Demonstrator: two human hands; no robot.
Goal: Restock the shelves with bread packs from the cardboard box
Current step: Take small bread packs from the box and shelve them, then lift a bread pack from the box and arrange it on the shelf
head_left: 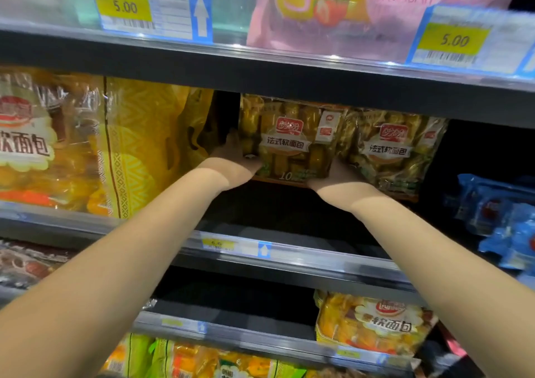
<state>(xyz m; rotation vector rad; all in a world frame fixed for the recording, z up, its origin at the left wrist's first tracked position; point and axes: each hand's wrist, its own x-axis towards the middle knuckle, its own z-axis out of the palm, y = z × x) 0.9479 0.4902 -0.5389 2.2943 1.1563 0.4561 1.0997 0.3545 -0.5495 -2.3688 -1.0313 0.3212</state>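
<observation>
Centre frame: left hand (231, 159) and right hand (337, 176) grip a pack (289, 143) beside a shelved pack (396, 152); the shelf (333, 259) is judged part-filled, gaps remaining.

The bread pack (289, 140) is clear, glossy plastic film, creased and catching the light; the neighbouring pack (396, 152) is the same crinkled, shiny film; the yellow pack (136, 146) to the left is smooth printed plastic with a soft sheen; the pink pack (333, 21) above is glossy film; the blue packs (498, 212) are shiny, wrinkled plastic; the shelf front (260, 73) looks like dark matt metal; the price rail (231, 15) is clear hard plastic, holding a paper price label (127, 7).
</observation>
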